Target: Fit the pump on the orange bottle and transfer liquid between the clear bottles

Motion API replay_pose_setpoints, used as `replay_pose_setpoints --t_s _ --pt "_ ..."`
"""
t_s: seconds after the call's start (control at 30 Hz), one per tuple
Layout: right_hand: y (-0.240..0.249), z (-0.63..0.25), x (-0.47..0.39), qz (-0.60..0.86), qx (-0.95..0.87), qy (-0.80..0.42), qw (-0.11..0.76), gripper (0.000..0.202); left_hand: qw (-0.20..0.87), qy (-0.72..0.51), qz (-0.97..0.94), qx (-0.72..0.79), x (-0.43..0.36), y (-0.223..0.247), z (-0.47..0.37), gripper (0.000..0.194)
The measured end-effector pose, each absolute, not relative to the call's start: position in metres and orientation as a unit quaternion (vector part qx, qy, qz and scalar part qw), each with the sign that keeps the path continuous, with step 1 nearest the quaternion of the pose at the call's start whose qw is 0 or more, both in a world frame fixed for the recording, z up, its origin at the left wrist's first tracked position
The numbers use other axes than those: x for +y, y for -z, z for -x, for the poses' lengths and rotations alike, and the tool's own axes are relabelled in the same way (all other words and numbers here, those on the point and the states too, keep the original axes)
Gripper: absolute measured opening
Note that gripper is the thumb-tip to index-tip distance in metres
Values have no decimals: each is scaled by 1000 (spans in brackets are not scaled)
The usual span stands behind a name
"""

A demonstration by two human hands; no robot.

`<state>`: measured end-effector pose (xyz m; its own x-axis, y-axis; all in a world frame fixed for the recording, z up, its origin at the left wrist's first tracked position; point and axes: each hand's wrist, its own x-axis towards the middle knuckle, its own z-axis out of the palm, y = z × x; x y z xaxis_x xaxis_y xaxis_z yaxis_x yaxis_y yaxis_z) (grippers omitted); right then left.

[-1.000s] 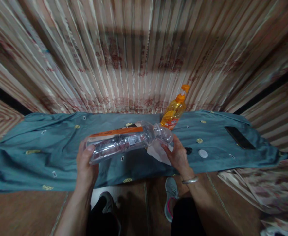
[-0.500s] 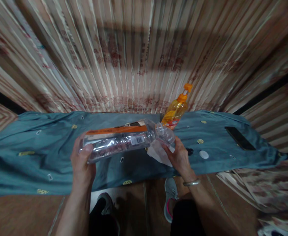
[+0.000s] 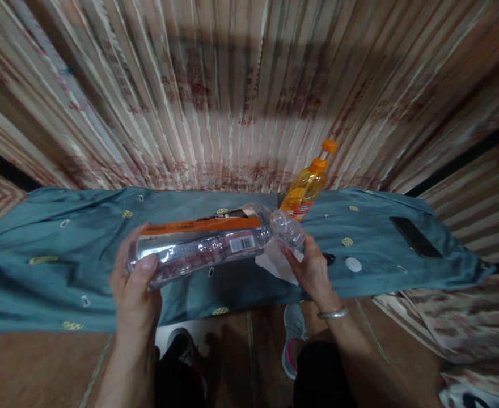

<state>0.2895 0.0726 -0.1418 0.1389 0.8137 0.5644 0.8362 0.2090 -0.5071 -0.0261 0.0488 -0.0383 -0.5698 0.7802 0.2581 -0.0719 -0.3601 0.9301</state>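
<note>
A large clear plastic bottle [image 3: 207, 243] with an orange-edged label lies almost level above the cloth, its neck pointing right and tilted slightly upward. My left hand [image 3: 136, 277] is wrapped around its base end. At the bottle's mouth, my right hand [image 3: 313, 266] grips a small clear plastic container [image 3: 292, 231], whose exact kind I cannot make out. The two clear pieces meet or overlap there; whether they are joined is unclear. Beneath my right hand lies a white sheet, perhaps paper or tissue [image 3: 275, 260]. Just behind stands a yellow pump bottle [image 3: 304, 190] with an orange top.
A blue-green patterned cloth [image 3: 62, 249] covers the long narrow table. To the right are a white round disc [image 3: 353, 264], a small black object [image 3: 329, 259] and a dark phone [image 3: 415, 236]. Pleated curtains [image 3: 232, 113] hang close behind the table.
The large bottle's base and my left hand have shifted a little left and nearer to me. My right hand stays at the bottle's mouth with the small container.
</note>
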Motion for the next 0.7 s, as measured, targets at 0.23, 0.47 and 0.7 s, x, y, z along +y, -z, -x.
replay_pose_setpoints --t_s 0.23,0.47,0.7 --pt "141 -289 72 632 -656 17 414 60 299 -748 -345 482 46 37 27 54" --pt "141 -288 72 631 -656 23 414 60 278 -747 -356 487 44 30 25 50" --pt "142 -289 72 628 -657 20 417 60 266 -744 -368 490 42 28 25 50"
